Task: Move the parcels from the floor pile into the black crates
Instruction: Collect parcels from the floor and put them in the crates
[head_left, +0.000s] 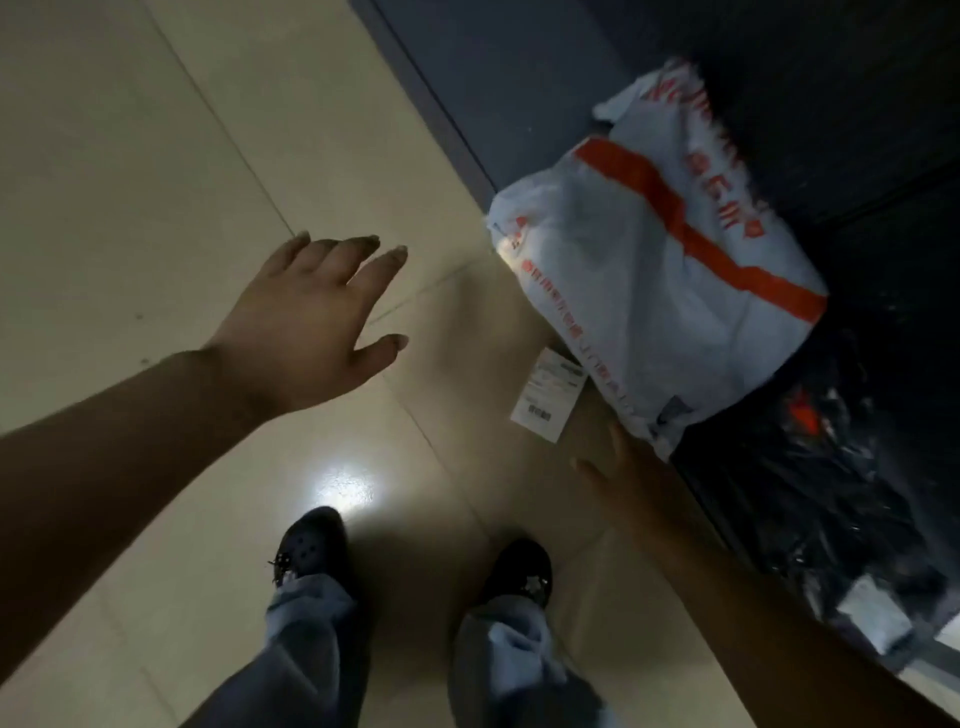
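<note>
White parcel (660, 270) lies beside the cardboard box (519, 395); crating unconfirmed. Left hand (317, 322) spread, empty; right hand (618, 467) flat, grip indeterminable.

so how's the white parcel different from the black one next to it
The white parcel is a pale plastic bag with an orange stripe and red print; the black parcel is dark, glossy, crinkled plastic. The white parcel looks larger and lies farther from the person; the black parcel lies nearer, by the right arm. The right hand reaches toward the white parcel's lower edge, not the black one. Both look like soft plastic mailers lying on the dark area beside the tiled floor.
</note>
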